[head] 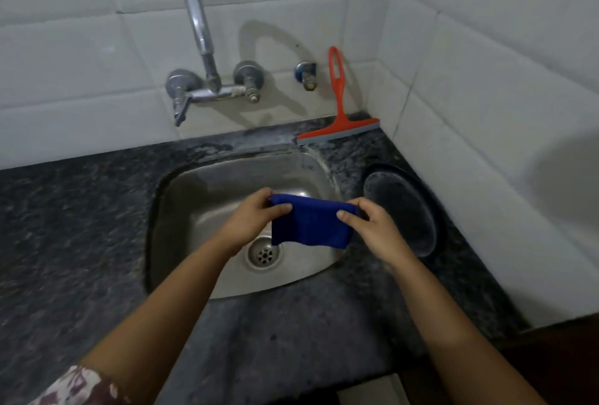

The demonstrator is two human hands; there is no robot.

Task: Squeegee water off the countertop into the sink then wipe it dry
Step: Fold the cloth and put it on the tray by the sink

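We stand at a dark speckled granite tabletop (81, 226) set in a corner of white glazed wall tiles (486, 80). Above the oval steel sink (201, 197), our left hand (256, 210) and right hand (369, 220) each pinch an upper corner of a folded blue cloth (311, 223). The orange plastic squeegee (338, 112) leans upright against the back wall, blade on the tabletop, beside a chrome wall faucet (207, 57).

Left counter (74, 229) lies open. Right of the sink (181, 184), a dark plate (402, 210) fills the narrow strip; squeegee (340, 125) blocks the far corner.
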